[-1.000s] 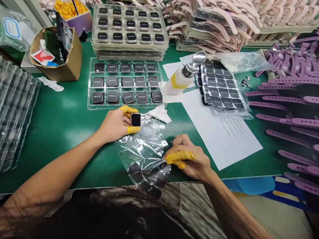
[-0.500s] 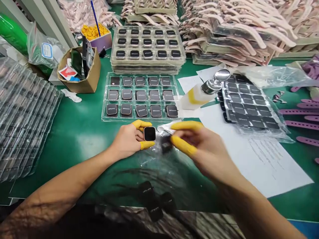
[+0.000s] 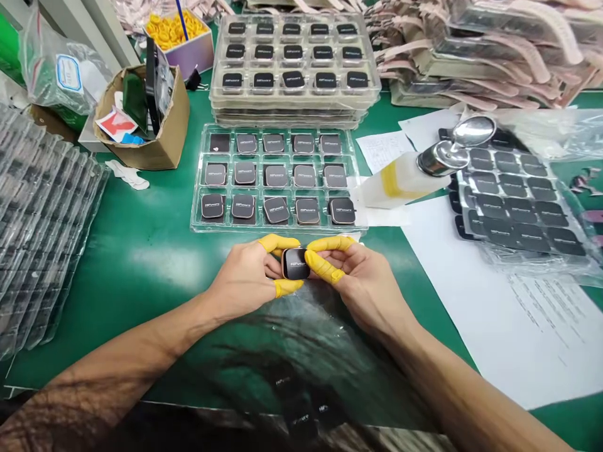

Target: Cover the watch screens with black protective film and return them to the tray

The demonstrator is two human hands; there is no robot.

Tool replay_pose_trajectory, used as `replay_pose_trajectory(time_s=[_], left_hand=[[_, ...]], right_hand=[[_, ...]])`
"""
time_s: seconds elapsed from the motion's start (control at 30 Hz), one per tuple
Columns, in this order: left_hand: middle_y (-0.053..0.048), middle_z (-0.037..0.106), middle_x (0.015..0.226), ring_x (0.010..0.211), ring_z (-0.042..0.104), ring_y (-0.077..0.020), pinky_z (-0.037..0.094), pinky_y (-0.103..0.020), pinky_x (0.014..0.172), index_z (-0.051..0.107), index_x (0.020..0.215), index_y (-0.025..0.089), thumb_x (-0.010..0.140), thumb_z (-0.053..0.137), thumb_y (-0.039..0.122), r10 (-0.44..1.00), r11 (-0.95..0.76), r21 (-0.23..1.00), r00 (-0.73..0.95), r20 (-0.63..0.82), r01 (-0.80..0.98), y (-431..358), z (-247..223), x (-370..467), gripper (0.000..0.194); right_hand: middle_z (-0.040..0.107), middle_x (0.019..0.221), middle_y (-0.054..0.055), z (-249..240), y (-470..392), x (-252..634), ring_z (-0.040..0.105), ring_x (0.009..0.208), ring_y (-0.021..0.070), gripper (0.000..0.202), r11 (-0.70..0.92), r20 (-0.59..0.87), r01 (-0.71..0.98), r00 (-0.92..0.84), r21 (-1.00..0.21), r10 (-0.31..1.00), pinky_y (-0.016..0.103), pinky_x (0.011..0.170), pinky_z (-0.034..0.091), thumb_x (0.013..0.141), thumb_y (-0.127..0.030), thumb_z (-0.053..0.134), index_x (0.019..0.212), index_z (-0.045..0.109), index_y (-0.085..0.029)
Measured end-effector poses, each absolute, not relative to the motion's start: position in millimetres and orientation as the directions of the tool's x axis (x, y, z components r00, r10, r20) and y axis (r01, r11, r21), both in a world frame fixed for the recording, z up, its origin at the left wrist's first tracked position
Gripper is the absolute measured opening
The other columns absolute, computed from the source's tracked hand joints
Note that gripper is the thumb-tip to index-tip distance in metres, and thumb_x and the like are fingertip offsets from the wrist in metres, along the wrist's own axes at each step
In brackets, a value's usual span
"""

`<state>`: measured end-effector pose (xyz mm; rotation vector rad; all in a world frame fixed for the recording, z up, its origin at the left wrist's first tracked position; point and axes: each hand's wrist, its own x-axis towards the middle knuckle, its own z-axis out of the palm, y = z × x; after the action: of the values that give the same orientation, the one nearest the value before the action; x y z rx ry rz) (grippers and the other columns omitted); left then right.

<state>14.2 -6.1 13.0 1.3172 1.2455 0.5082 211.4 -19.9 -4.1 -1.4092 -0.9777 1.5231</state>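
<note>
In the middle of the head view, my left hand (image 3: 245, 276) grips a square watch case (image 3: 284, 265) between yellow-covered thumb and finger. A black film with white lettering (image 3: 296, 269) covers the watch's front. My right hand (image 3: 365, 279), also in yellow finger covers, pinches that film at its right edge. Just beyond both hands lies a clear plastic tray (image 3: 194, 188) of similar dark squares, most lettered. Its back-left pocket shows a plain dark square with a small white mark. Crumpled clear plastic (image 3: 311, 314) lies under my hands.
A pump bottle (image 3: 405, 179) stands right of the tray, before film sheets (image 3: 516, 201) and printed paper (image 3: 527, 333). Stacked trays (image 3: 292, 110) rise behind, more (image 3: 42, 245) at left. A cardboard box (image 3: 169, 132) stands back left. Loose black films (image 3: 301, 417) lie near the front edge.
My right hand has moved left, bringing the black film onto the watch's face, which was bare black before. The camera view has shifted closer to the table.
</note>
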Motion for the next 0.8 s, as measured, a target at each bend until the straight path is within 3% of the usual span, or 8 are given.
replay_pose_trajectory(time_s=[0.67, 0.73, 0.8], left_hand=[[0.001, 0.079, 0.076, 0.077, 0.079, -0.0206, 0.06, -0.026, 0.07, 0.073, 0.128, 0.021, 0.07, 0.082, 0.023, 0.858, 0.282, 0.897, 0.328, -0.395, 0.341, -8.6, 12.0, 16.9, 0.059], [0.001, 0.079, 0.076, 0.076, 0.078, -0.02, 0.061, -0.026, 0.069, 0.073, 0.126, 0.02, 0.07, 0.084, 0.024, 0.864, 0.281, 0.902, 0.323, -0.387, 0.329, -9.0, 11.8, 16.6, 0.058], [0.002, 0.078, 0.075, 0.075, 0.078, -0.0195, 0.062, -0.027, 0.07, 0.073, 0.123, 0.021, 0.069, 0.086, 0.024, 0.868, 0.283, 0.908, 0.319, -0.38, 0.31, -9.0, 10.8, 15.8, 0.055]], right_hand=[[0.077, 0.086, 0.003, -7.2, -22.3, 206.7, 0.076, 0.083, 0.0205, 0.047, -0.359, -0.359, -0.011, 0.006, -0.933, 0.933, 0.032, 0.079, 0.065, 0.061, -0.055, 0.098, 0.087, 0.075, -0.022], [0.074, 0.091, 0.002, -8.1, -23.8, 208.5, 0.075, 0.08, 0.0194, 0.049, -0.323, -0.323, 0.014, 0.017, -0.946, 0.946, 0.033, 0.075, 0.066, 0.066, -0.056, 0.095, 0.096, 0.073, -0.024], [0.071, 0.101, 0.002, -9.5, -25.5, 213.2, 0.074, 0.078, 0.019, 0.044, -0.184, -0.179, 0.102, 0.051, -0.978, 0.982, 0.036, 0.069, 0.067, 0.079, -0.055, 0.087, 0.109, 0.07, -0.027]])
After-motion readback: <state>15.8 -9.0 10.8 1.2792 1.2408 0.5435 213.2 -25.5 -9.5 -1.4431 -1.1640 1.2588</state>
